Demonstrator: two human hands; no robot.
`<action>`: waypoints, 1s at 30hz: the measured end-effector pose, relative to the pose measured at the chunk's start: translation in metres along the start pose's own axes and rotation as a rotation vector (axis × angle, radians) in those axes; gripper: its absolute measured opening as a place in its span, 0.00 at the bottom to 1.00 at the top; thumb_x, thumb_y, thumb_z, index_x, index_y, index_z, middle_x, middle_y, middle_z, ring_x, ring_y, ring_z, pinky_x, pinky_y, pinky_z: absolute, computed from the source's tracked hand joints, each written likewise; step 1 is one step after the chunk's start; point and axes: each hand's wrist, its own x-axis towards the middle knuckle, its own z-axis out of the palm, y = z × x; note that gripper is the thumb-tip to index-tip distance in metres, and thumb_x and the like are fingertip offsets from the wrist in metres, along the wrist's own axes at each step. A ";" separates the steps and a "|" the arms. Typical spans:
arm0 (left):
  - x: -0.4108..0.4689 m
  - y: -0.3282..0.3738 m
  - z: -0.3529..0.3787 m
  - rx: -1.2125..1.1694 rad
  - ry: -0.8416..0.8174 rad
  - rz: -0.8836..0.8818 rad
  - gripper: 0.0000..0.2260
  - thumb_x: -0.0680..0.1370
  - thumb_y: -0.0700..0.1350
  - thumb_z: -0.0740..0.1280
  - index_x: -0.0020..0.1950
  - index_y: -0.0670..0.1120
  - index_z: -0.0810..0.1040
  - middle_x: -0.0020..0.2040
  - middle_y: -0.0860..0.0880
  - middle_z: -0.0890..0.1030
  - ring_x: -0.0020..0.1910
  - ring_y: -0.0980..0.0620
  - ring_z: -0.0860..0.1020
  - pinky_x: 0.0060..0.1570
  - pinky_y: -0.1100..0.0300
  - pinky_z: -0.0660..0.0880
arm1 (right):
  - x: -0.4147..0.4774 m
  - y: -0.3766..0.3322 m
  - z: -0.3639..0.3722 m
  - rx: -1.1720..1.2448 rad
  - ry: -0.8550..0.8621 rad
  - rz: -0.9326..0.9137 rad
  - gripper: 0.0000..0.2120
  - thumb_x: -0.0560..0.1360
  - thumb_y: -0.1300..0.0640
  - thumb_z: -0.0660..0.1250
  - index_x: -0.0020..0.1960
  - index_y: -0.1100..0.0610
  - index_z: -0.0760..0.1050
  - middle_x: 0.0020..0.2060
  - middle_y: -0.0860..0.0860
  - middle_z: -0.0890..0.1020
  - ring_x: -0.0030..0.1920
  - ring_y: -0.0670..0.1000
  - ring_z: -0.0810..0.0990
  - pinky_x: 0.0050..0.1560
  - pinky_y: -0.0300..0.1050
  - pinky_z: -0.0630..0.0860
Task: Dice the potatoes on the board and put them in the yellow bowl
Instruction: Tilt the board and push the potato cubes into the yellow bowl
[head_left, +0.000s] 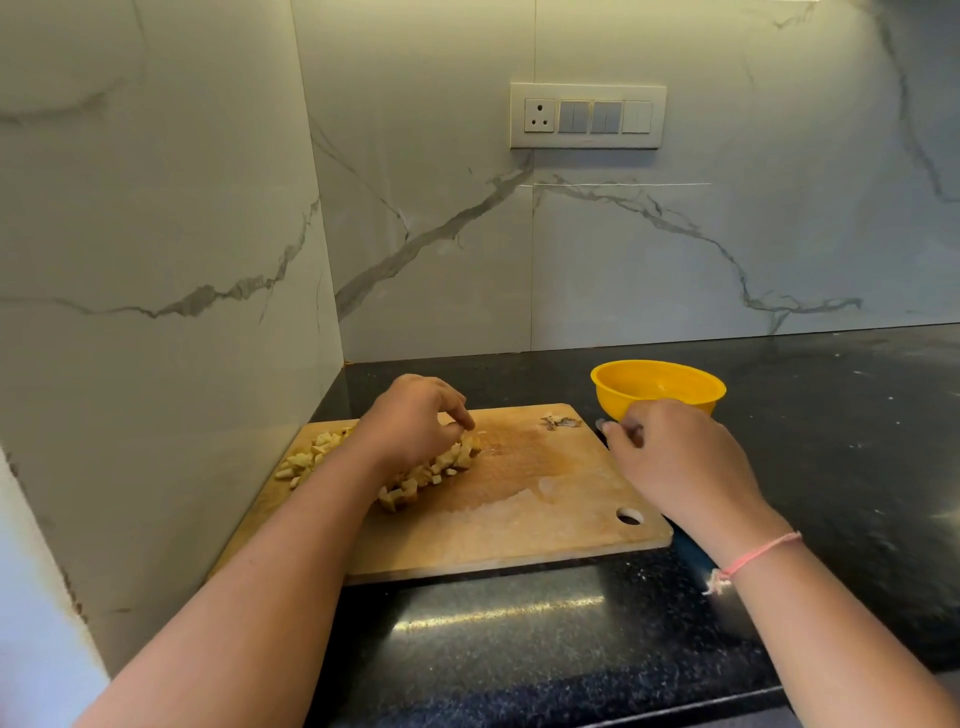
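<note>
Alongside board (519, 525), knife (605, 426) under right grip (680, 462); scraps (560, 422) nearby.

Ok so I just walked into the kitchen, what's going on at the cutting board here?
A person is partway through the potato job. The dicing looks done: a pile of diced potato sits on the left of the wooden board, with the left hand curled over it, seemingly gathering pieces. The right hand is over a knife lying on the counter along the board's right edge; whether it grips it is unclear. The yellow bowl behind the board looks empty.
</note>
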 end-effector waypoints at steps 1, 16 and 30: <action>0.000 -0.001 -0.003 -0.001 0.009 -0.017 0.05 0.76 0.44 0.70 0.48 0.52 0.84 0.63 0.54 0.77 0.65 0.52 0.70 0.65 0.52 0.69 | 0.003 -0.006 0.001 0.070 0.001 -0.026 0.15 0.79 0.50 0.60 0.36 0.55 0.74 0.30 0.49 0.74 0.33 0.52 0.72 0.26 0.40 0.60; -0.021 -0.056 -0.020 -0.235 0.209 -0.577 0.13 0.82 0.48 0.57 0.61 0.44 0.76 0.53 0.45 0.79 0.50 0.47 0.75 0.44 0.58 0.69 | 0.054 -0.087 0.052 0.585 -0.635 -0.026 0.16 0.81 0.61 0.54 0.66 0.60 0.73 0.65 0.54 0.74 0.65 0.53 0.71 0.56 0.40 0.64; -0.012 -0.057 -0.005 -0.356 0.165 -0.577 0.13 0.83 0.48 0.56 0.46 0.46 0.78 0.47 0.47 0.78 0.47 0.51 0.74 0.53 0.56 0.71 | 0.041 -0.107 0.069 0.644 -0.644 -0.201 0.17 0.81 0.51 0.56 0.64 0.57 0.74 0.60 0.49 0.76 0.61 0.49 0.73 0.53 0.40 0.66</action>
